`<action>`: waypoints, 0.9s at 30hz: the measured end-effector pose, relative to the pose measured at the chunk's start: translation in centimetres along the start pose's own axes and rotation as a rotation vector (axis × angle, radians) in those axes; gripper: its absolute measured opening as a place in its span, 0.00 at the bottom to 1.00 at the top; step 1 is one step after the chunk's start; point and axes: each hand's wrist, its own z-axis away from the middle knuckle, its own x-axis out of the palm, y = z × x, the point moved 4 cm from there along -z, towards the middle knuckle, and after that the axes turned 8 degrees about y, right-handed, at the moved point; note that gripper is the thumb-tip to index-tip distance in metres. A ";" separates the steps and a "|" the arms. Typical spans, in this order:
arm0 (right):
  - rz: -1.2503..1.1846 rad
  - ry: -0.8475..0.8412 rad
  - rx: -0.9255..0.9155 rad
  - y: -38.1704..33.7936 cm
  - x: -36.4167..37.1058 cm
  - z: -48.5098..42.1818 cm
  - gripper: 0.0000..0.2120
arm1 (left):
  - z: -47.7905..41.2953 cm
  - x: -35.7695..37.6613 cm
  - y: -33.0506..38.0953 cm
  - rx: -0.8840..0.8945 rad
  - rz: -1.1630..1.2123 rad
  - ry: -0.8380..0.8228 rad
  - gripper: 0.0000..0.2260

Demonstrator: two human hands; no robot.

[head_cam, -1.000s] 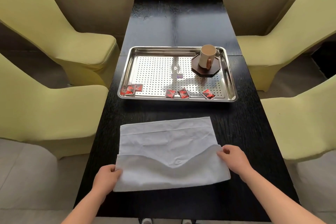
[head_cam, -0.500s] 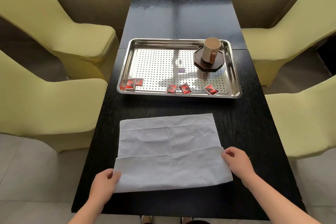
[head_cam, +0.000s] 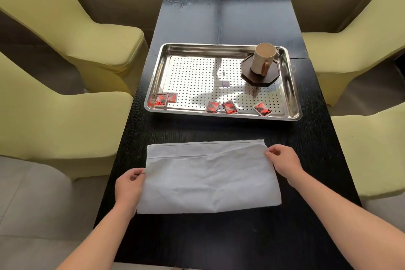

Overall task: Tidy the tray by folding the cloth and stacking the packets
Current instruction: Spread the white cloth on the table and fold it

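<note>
Ideally the upper layer's corners should meet the far hem squarely, with both sides drawn level before pressing flat. Both hands pinch the white rectangular cloth [head_cam: 208, 177] on the black desk [head_cam: 219, 133]: left hand [head_cam: 129, 184] at its left edge, right hand [head_cam: 282, 160] further forward at the far-right corner, forearms angled inward.

A white cloth [head_cam: 208, 180] lies on a long black wooden table [head_cam: 219, 239], folded part way. The left hand [head_cam: 129, 186] pinches its left edge, and the right hand [head_cam: 282, 159] pinches the far right corner. Behind the cloth sits a shiny metal tray with little holes [head_cam: 160, 76]. Five small red packets [head_cam: 212, 107] lie along its near side. A cream mug [head_cam: 263, 59] stands on a dark eight-sided coaster [head_cam: 274, 75] in the far right corner. Yellow-green chairs [head_cam: 54, 116] stand on both sides.
</note>
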 end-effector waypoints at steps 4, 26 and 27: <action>0.040 0.017 -0.008 -0.5 0.8 -1.6 0.05 | -2.3 0.7 0.3 -0.010 -0.011 0.048 0.06; 0.103 0.083 0.067 1.1 2.2 -4.0 0.07 | -7.3 4.1 2.0 -0.027 -0.127 0.188 0.03; 0.103 0.082 0.067 1.1 2.2 -4.0 0.07 | -7.3 4.1 2.0 -0.029 -0.135 0.190 0.03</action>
